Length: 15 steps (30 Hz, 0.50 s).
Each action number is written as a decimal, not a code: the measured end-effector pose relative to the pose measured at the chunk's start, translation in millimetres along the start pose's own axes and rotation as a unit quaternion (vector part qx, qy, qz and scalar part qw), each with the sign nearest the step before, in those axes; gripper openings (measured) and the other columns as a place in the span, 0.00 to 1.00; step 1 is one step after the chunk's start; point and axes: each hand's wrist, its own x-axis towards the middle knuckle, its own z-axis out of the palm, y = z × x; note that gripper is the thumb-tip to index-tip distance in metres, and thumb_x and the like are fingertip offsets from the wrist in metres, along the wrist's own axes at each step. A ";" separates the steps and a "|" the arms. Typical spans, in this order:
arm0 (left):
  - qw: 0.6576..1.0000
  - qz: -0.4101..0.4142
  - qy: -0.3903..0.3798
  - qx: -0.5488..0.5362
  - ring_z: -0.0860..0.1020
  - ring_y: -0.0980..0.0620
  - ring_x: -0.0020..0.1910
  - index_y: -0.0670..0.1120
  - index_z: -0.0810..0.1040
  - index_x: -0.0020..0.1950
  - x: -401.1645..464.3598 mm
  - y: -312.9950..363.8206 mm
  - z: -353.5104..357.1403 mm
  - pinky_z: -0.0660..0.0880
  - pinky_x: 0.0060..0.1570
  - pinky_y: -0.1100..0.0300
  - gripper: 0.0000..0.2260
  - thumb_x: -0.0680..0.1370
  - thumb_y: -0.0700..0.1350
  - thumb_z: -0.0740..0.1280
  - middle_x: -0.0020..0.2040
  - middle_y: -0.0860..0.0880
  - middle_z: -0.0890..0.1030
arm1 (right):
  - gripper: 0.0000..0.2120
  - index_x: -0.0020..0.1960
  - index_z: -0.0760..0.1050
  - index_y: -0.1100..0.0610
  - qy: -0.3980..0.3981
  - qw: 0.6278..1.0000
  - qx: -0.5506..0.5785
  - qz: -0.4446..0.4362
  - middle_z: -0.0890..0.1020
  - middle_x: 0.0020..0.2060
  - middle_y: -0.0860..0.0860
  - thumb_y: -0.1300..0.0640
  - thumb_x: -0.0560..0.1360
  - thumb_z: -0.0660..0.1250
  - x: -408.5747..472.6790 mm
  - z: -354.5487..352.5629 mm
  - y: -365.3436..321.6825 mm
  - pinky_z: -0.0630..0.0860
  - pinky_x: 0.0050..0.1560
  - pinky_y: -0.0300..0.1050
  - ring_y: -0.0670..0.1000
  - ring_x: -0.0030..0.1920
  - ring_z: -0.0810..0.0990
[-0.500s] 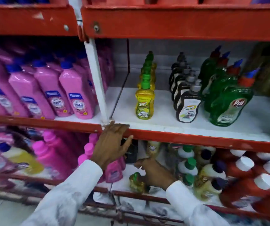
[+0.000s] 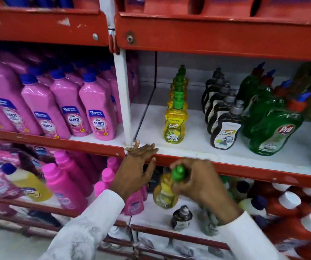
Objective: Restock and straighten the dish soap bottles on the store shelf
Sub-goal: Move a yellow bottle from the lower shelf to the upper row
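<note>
My right hand (image 2: pixel 199 182) grips a yellow dish soap bottle (image 2: pixel 163 194) with a green cap, holding it by the neck in front of the lower shelf. My left hand (image 2: pixel 135 167) rests flat with fingers spread on the red front edge of the middle shelf (image 2: pixel 244 167), holding nothing. On that white shelf stands a row of yellow Super bottles (image 2: pixel 175 124) running front to back, a row of black Super bottles (image 2: pixel 224 130) to its right, and green Pril bottles (image 2: pixel 274 130) further right.
Pink Shakti bottles (image 2: pixel 98 115) fill the left bay behind a white upright post (image 2: pixel 122 94). Below, a small black bottle (image 2: pixel 181 218) stands on the lower shelf, with pink bottles (image 2: pixel 64 184) left and red white-capped bottles (image 2: pixel 289 207) right. A red shelf edge (image 2: pixel 216 34) overhangs above.
My right hand has lifted the yellow green-capped bottle up from the lower shelf toward the middle shelf's edge. My left hand stays on the red edge.
</note>
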 end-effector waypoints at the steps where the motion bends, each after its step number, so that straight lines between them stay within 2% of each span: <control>1: 1.000 -0.005 0.006 -0.020 0.76 0.51 0.67 0.45 0.78 0.64 -0.9 -0.6 0.5 0.57 0.78 0.51 0.18 0.77 0.46 0.58 0.66 0.45 0.80 | 0.22 0.52 0.82 0.48 0.033 0.999 0.023 -0.019 0.85 0.42 0.45 0.60 0.59 0.79 -2.4 -21.2 -12.3 0.79 0.38 0.35 0.40 0.34 0.81; 4: 0.998 -0.026 0.029 -0.047 0.76 0.51 0.67 0.46 0.79 0.64 -2.4 4.1 2.0 0.56 0.78 0.50 0.21 0.75 0.44 0.55 0.65 0.46 0.80 | 0.21 0.51 0.82 0.48 0.125 0.986 0.031 -0.101 0.86 0.41 0.46 0.59 0.60 0.78 -3.9 -72.5 -45.8 0.81 0.40 0.38 0.44 0.35 0.84; 7: 0.997 -0.028 0.048 -0.048 0.75 0.50 0.67 0.46 0.78 0.64 -4.7 7.9 5.5 0.56 0.78 0.50 0.21 0.74 0.43 0.54 0.65 0.45 0.81 | 0.21 0.53 0.80 0.50 0.163 0.978 0.020 -0.131 0.86 0.42 0.45 0.59 0.61 0.78 10.5 -100.1 -66.3 0.81 0.40 0.35 0.43 0.35 0.84; 12: 0.997 -0.041 0.044 -0.050 0.74 0.52 0.67 0.49 0.76 0.66 -9.6 6.3 7.5 0.54 0.77 0.59 0.21 0.74 0.43 0.57 0.66 0.49 0.80 | 0.22 0.55 0.80 0.52 0.120 0.983 -0.019 -0.136 0.86 0.45 0.49 0.59 0.62 0.79 63.0 -98.9 -66.6 0.80 0.41 0.36 0.42 0.36 0.82; 15: 0.995 -0.053 0.055 -0.062 0.73 0.53 0.68 0.51 0.76 0.66 -10.9 6.8 12.7 0.58 0.77 0.50 0.23 0.72 0.41 0.59 0.66 0.51 0.79 | 0.23 0.56 0.80 0.54 0.078 0.987 -0.054 -0.127 0.85 0.47 0.51 0.59 0.63 0.80 85.1 -87.8 -55.9 0.76 0.42 0.35 0.43 0.38 0.81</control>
